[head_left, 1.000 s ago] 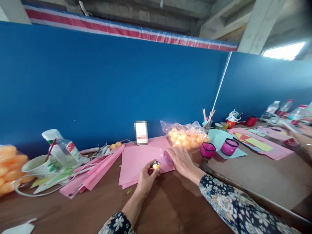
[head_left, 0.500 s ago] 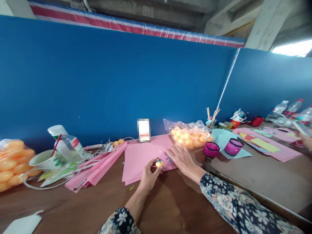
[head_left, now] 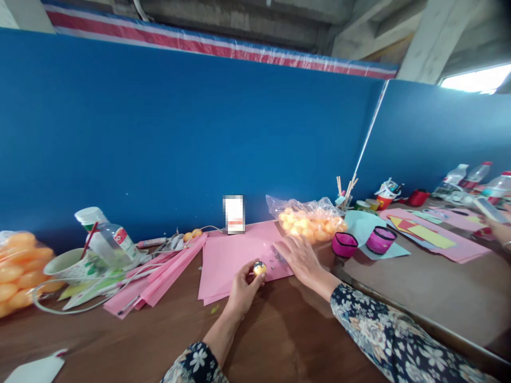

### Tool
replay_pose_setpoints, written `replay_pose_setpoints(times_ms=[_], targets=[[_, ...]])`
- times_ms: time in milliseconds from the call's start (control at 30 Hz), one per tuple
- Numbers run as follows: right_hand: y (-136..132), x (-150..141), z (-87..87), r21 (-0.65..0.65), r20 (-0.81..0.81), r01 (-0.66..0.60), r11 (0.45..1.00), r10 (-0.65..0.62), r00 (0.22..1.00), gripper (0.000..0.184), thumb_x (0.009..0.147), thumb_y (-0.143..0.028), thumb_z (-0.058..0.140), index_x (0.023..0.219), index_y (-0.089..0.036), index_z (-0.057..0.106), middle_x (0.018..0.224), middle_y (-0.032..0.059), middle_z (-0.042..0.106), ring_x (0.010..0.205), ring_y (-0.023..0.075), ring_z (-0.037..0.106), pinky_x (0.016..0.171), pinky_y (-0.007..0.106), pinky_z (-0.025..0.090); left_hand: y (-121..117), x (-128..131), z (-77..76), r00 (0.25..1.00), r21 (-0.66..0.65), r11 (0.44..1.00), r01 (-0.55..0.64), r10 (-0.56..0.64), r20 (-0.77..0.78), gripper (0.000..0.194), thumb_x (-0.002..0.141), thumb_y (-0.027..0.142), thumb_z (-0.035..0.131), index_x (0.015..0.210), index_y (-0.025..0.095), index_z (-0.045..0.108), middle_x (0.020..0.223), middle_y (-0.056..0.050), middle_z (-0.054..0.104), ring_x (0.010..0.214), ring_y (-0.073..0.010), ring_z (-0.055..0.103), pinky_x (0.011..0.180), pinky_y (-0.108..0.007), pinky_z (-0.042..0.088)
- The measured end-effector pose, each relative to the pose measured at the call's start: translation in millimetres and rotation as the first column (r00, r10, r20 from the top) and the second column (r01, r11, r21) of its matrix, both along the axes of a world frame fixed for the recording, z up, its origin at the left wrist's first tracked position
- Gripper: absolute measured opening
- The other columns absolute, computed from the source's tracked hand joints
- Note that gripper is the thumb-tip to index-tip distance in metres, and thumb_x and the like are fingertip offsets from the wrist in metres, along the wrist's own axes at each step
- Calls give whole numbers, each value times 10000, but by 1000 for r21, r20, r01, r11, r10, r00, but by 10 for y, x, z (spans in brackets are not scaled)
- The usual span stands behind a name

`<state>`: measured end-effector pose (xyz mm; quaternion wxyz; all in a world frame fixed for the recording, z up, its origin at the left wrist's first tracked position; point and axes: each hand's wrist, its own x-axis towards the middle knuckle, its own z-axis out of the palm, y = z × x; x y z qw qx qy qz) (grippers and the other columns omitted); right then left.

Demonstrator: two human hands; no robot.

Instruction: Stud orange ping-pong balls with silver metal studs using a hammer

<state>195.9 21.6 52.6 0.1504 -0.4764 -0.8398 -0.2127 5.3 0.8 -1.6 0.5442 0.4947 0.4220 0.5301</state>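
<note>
Ball (head_left: 259, 268) right of paper strips (head_left: 170, 271)

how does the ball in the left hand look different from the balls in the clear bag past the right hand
The small yellow round ball has dark, shiny patches on top; the orange balls look plain. The yellow ball is gripped in the bare left hand, while the orange ones lie heaped inside a clear plastic bag. Both are round.

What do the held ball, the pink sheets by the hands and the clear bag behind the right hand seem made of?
Held ball: probably plastic, smooth and rounded; the dark bits on top are unclear. Pink sheets: likely paper or card, matte, flat. Clear bag: apparently thin plastic, with glossy creases.
</note>
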Motion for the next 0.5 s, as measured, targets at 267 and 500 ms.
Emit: replay_pose_setpoints(times_ms=[267, 500], targets=[[-23, 13, -8, -7, -19, -40, 999, 40, 999, 451, 807, -105, 497, 1213, -294, 451, 1095, 70, 536, 1084, 242, 401, 966, 455, 243, -8, 2, 25, 1000, -7, 1000, 3, -3, -17, 519, 670, 346, 655, 1126, 130, 536, 822, -37, 628, 636, -114, 565, 612, -240, 493], [-68, -1, -48, -7, -52, -11, 1000, 11, 999, 512, 794, -90, 493, 1258, -288, 410, 1156, 76, 507, 1117, 252, 379, 982, 449, 231, -15, -2, 30, 1000, -14, 1000, 7, -7, 3, 521, 662, 357, 660, 1119, 137, 541, 864, -42, 632, 645, -116, 569, 615, -240, 491]])
